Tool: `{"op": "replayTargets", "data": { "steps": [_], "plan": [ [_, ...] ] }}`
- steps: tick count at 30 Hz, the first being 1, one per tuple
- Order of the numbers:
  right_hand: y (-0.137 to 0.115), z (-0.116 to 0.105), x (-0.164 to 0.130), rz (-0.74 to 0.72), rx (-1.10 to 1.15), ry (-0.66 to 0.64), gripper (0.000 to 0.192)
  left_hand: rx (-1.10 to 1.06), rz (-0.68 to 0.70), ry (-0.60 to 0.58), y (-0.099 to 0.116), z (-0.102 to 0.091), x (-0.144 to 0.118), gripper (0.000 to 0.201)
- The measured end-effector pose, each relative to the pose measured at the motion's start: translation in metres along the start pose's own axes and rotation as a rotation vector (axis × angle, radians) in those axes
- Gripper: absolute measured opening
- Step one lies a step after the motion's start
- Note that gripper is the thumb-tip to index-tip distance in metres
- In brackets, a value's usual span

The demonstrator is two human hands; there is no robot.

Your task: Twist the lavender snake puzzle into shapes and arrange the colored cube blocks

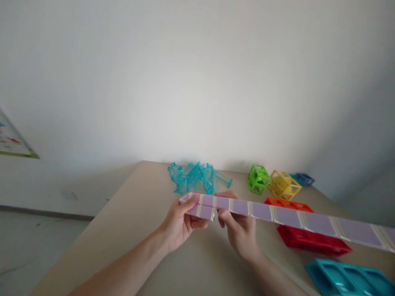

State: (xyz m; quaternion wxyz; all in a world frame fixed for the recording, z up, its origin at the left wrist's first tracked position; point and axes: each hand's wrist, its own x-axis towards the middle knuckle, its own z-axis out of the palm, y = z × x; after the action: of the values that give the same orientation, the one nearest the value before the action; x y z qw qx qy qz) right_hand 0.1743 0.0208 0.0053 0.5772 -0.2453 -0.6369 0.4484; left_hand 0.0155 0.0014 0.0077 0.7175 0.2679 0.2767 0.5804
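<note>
Both hands hold a long row of purple square tiles (286, 217) with pale edges, lifted above a beige table (135, 205). My left hand (180, 224) grips the row's left end, thumb on top. Just to the right of it, my right hand (239, 230) pinches the row with fingers over its near edge. The row stretches out to the right edge of the view.
A heap of clear blue plastic pieces (196, 177) lies behind the hands. A green cube frame (258, 179), a yellow cube frame (284, 185) and a blue piece (304, 179) stand at the back right. A red stack (308, 238) and a teal stack (348, 279) lie at right.
</note>
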Motion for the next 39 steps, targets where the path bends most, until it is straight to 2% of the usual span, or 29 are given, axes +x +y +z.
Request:
{"op": "replayTargets", "data": {
  "steps": [3,8,13,15,18,21,23,26,29,31,33,34,36,39],
  "plan": [
    [-0.002,-0.001,0.000,-0.038,0.008,-0.018,0.027,0.011,-0.008,0.013,-0.002,0.001,0.000,0.031],
    [-0.003,-0.003,-0.002,0.018,0.044,-0.002,0.029,0.113,0.123,0.053,-0.003,0.004,-0.001,0.031],
    [0.000,-0.001,-0.002,0.108,0.095,0.028,0.038,0.236,0.148,-0.060,-0.004,-0.001,-0.005,0.031],
    [0.002,0.001,-0.002,0.206,0.124,0.060,0.048,0.334,0.167,-0.097,-0.004,-0.005,-0.006,0.030],
    [0.004,0.002,-0.001,0.297,0.131,0.095,0.053,0.572,0.281,-0.080,0.000,-0.010,-0.006,0.029],
    [-0.001,0.000,0.001,0.259,0.091,0.110,0.047,0.815,0.339,-0.064,0.004,-0.011,-0.007,0.031],
    [-0.007,-0.003,0.001,0.205,0.055,0.087,0.041,0.899,0.332,-0.103,0.004,-0.009,-0.008,0.026],
    [-0.014,-0.005,-0.001,0.180,0.043,-0.054,0.040,0.779,0.190,-0.268,-0.001,-0.007,-0.010,0.027],
    [-0.015,-0.005,-0.002,0.311,0.118,-0.277,0.045,0.429,-0.143,-0.474,-0.009,-0.006,-0.010,0.044],
    [-0.013,-0.005,-0.001,0.383,0.164,-0.369,0.046,0.277,-0.323,-0.513,-0.015,-0.006,-0.010,0.044],
    [-0.010,-0.005,0.002,0.360,0.181,-0.372,0.044,0.226,-0.390,-0.466,-0.019,-0.006,-0.009,0.035],
    [-0.009,-0.006,0.003,0.318,0.183,-0.347,0.042,0.229,-0.373,-0.420,-0.021,-0.006,-0.009,0.029],
    [-0.006,-0.008,0.006,0.215,0.165,-0.274,0.034,0.280,-0.234,-0.285,-0.020,-0.004,-0.007,0.025],
    [-0.004,-0.013,0.007,0.072,0.087,-0.173,0.024,0.396,0.000,-0.099,-0.015,0.000,-0.005,0.033]
  ]
}}
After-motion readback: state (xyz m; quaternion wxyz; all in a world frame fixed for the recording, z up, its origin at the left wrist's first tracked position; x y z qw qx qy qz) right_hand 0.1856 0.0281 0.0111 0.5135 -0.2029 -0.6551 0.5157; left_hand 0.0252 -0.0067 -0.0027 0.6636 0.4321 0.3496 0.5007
